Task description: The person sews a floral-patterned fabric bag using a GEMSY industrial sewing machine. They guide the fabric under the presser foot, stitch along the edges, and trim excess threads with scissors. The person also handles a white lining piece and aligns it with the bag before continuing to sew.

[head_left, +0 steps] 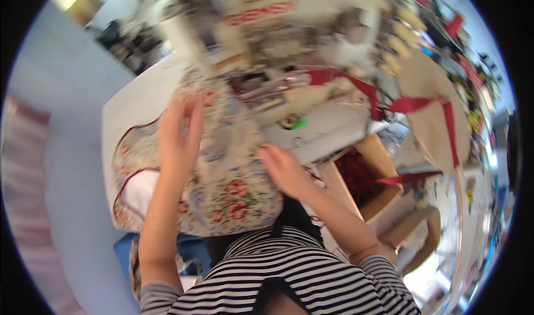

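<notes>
A floral cream fabric piece (233,198) with dark red edging and a white underside at lower left lies over the sewing table's left part, reaching down to my lap. My left hand (179,126) is on its upper part, fingers stretched out and slightly bent. My right hand (281,165) touches the fabric's right side with fingers extended. Above them stands a white sewing machine (278,15), blurred by motion; the fabric's top end lies near its left column. The machine's bed (311,126) shows to the right, with a small green item (298,124) on it.
An open box (361,181) with dark red material sits at right, below a tan round board (428,87) draped with red strips (450,131). A white table surface (128,109) borders the fabric at left, beside a pale blue wall (78,176). Assorted clutter fills the far right and back.
</notes>
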